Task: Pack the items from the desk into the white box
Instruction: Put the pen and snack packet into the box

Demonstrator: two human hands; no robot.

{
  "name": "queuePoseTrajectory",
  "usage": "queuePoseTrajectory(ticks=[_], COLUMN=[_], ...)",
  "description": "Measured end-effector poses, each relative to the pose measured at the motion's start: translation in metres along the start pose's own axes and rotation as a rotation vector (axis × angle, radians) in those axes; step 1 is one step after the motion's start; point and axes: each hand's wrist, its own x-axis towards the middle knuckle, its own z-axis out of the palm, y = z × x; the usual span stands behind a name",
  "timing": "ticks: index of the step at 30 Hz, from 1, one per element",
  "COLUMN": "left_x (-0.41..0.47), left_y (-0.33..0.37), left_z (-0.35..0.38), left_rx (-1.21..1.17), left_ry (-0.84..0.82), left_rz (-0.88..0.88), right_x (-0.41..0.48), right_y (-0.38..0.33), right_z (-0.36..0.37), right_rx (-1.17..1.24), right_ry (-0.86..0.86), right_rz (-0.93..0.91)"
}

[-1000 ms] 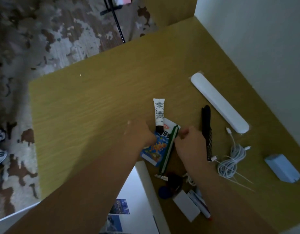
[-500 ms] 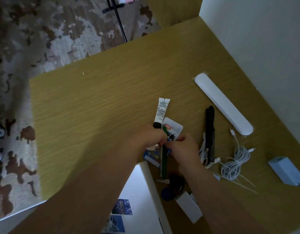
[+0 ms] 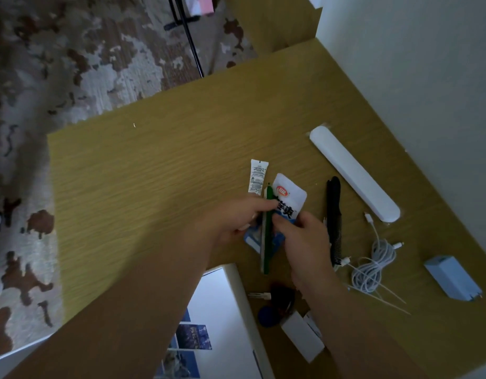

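Hands now drawn together: left hand point(image 3: 236, 221) pinches green pen point(image 3: 267, 250), right hand point(image 3: 304, 242) grips packet point(image 3: 289, 196); bundle looks ready for white box point(image 3: 240, 302).

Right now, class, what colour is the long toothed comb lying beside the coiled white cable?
Black; the long toothed comb shows best in the head view.

Left hand point(image 3: 236, 220) and right hand point(image 3: 304, 242) are covering the lower half of the packet point(image 3: 289, 196) and the cap of the tube point(image 3: 257, 177). The white box point(image 3: 236, 285) is running off the bottom edge. Dark objects point(image 3: 283, 295) by the right wrist are showing too dim to identify.
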Motion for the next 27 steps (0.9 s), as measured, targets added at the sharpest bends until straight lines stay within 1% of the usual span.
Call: queuePoseTrajectory(ticks=[1,4,7,10,12,15,17,19,21,24,25,27], left_x=[-0.006,-0.031,-0.069,-0.117,-0.149,-0.194,-0.219,-0.238,-0.249,-0.251,-0.25,-0.244], left_y=[0.006,0.02,0.028,0.021,0.01,-0.015,-0.037,-0.064,-0.089,-0.122,-0.132,-0.149], left_z=[-0.001,-0.005,-0.011,-0.017,-0.023,-0.035,-0.045,-0.053,-0.059,-0.056,-0.053,-0.045], left_rx=[0.026,0.127,0.16,0.088,0.043,-0.043,-0.09,-0.117,-0.12,-0.113,-0.106,-0.088], left_ry=[-0.001,0.075,0.108,0.135,0.176,0.246,0.316,0.374,0.408,0.472,0.486,0.48], left_rz=[0.036,0.133,0.252,0.356,0.411,0.481,0.504,0.484,0.421,0.305,0.271,0.222], right_x=[-0.003,-0.017,-0.044,-0.08,-0.105,-0.138,-0.158,-0.175,-0.188,-0.194,-0.193,-0.193], right_y=[-0.008,-0.035,-0.059,-0.074,-0.082,-0.091,-0.093,-0.089,-0.078,-0.05,-0.038,-0.014], right_z=[-0.002,-0.009,-0.014,-0.01,-0.006,0.0,0.001,0.003,0.007,0.019,0.023,0.031], right_rx=[0.002,0.018,0.059,0.053,0.002,-0.01,-0.041,-0.103,-0.25,-0.796,-0.924,-0.986], right_ry=[0.007,-0.004,-0.04,-0.096,-0.101,-0.125,-0.163,-0.203,-0.235,-0.259,-0.278,-0.362], right_rz=[-0.025,-0.109,-0.171,-0.245,-0.318,-0.429,-0.486,-0.528,-0.567,-0.612,-0.605,-0.557])
